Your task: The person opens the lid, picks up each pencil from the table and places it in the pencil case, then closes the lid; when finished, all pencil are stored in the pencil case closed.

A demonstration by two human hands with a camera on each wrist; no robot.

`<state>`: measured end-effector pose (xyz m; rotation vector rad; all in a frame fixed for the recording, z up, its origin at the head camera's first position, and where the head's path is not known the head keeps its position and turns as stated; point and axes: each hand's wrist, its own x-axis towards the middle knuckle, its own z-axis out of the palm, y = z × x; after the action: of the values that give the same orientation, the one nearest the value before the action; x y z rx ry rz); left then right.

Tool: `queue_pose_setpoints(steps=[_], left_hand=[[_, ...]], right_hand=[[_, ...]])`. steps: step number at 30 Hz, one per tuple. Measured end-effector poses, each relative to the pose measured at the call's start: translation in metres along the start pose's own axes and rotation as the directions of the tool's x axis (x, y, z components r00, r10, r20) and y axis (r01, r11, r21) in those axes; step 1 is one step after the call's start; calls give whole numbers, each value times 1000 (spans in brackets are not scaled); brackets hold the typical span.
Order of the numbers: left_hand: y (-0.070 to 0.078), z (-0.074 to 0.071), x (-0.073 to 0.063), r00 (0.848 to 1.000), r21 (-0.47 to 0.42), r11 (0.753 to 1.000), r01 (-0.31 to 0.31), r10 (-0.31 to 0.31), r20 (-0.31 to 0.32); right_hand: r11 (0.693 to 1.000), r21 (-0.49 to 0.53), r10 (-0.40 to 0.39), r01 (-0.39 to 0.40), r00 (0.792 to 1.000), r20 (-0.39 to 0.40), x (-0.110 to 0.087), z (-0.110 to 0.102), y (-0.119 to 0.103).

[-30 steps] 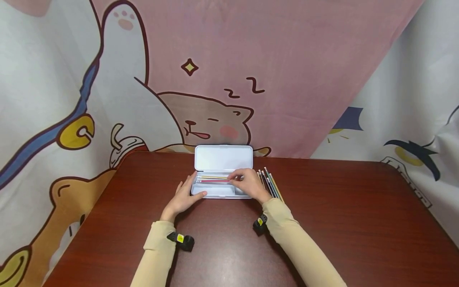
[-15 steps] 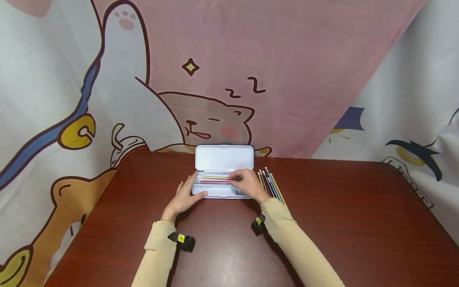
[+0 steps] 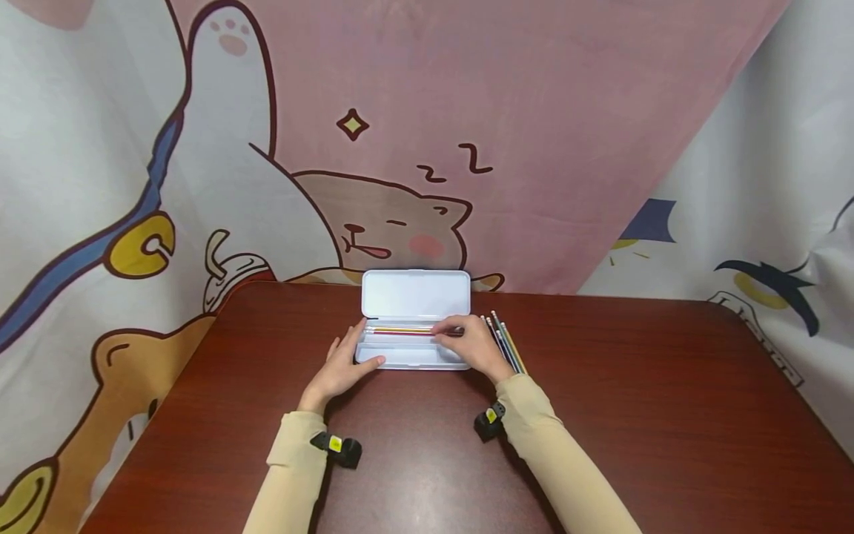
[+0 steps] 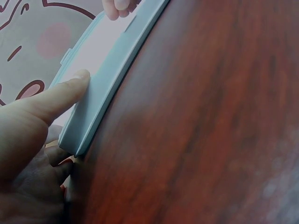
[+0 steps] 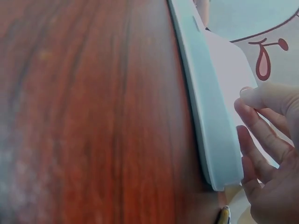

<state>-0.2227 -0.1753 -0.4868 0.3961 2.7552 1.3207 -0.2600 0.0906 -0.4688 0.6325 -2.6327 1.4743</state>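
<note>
A white pencil case (image 3: 416,294) stands with its lid up near the table's far edge. In its back compartment lie a yellow pencil (image 3: 403,330) and a red pencil (image 3: 400,334), side by side. My left hand (image 3: 339,367) steadies the case at its left end, fingers straight along the side and thumb (image 4: 74,91) resting over the front wall. My right hand (image 3: 470,345) reaches in over the right end. Its thumb and forefinger pinch the pencils' right part; the fingers hide those ends. In the right wrist view the case's front wall (image 5: 210,102) covers the pencils.
Several more pencils (image 3: 507,341) lie in a loose bundle right of the case, partly behind the right wrist. The dark red wooden table (image 3: 634,386) extends to both sides. A printed cartoon cloth (image 3: 534,148) hangs right behind the table's far edge.
My right hand has shifted slightly right. The red pencil has moved back, from apart to right beside the yellow one. The left hand stays at the case's left end.
</note>
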Motion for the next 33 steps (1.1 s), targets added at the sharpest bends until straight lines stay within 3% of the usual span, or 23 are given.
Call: queue_pose_setpoints(steps=[13, 33], left_hand=[[-1, 0, 0, 1000, 1, 1000, 5, -5, -4], [2, -1, -1, 1000, 5, 1000, 25, -25, 14]], right_hand=[[997, 74, -32, 36, 998, -56, -10, -14, 3], [997, 23, 76, -74, 989, -129, -35, -64, 15]])
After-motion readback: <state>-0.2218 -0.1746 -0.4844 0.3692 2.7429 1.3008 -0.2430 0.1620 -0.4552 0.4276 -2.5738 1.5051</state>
